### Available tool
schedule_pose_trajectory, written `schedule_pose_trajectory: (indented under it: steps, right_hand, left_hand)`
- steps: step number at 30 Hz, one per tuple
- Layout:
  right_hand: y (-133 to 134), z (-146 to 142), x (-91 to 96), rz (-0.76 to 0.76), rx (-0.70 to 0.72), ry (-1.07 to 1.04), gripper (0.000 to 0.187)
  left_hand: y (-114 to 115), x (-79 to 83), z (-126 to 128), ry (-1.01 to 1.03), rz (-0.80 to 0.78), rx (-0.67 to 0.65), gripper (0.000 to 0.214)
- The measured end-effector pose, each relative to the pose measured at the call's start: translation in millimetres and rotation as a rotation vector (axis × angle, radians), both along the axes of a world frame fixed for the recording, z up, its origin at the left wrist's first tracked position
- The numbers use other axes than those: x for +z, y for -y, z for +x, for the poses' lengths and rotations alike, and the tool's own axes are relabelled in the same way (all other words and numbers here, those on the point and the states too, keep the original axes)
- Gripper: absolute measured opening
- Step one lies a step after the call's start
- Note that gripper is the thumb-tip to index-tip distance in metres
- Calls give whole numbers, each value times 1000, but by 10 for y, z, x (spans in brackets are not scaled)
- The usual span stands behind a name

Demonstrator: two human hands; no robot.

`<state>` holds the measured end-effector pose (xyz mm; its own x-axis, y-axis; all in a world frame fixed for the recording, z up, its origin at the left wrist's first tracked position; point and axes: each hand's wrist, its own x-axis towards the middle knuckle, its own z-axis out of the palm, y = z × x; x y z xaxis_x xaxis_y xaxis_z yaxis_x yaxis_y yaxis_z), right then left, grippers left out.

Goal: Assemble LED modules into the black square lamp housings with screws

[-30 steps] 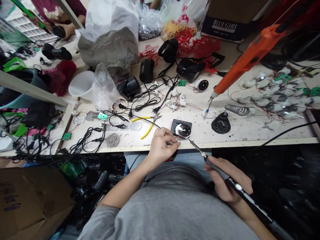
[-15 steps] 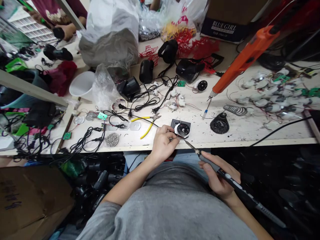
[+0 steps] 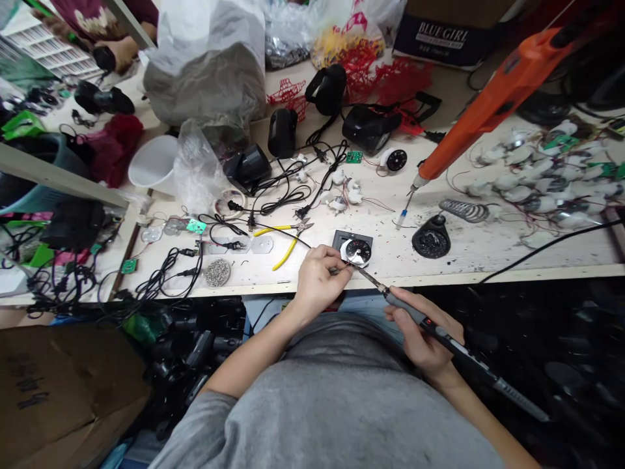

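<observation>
While the hands pinch a wire and hold a soldering iron, cables crowd the pale workbench.

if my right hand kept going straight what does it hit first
The right hand leads with its soldering iron; past the tip, the first thing is the lower edge of the round black-and-white disc beside the left hand, though depth is unclear.

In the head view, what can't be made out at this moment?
Whatever the left hand pinches: its fingers hide it.
Where the tip of the black pen-shaped soldering iron meets the white-and-black round disc: too small to tell.
Far end of the long orange power tool: cut off by the top edge.
Writing on the brown cardboard box: blurred.
</observation>
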<state>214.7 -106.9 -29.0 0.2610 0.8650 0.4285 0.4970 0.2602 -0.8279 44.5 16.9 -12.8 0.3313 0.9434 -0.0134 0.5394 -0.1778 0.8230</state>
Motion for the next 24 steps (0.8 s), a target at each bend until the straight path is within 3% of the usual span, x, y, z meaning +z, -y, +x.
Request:
schedule_pose_trajectory:
  steps: [24]
  right_hand:
    - [-60, -52, -6, -51, -25, 17, 29]
  left_hand:
    - [-8, -25, 54, 6, 3, 38, 19]
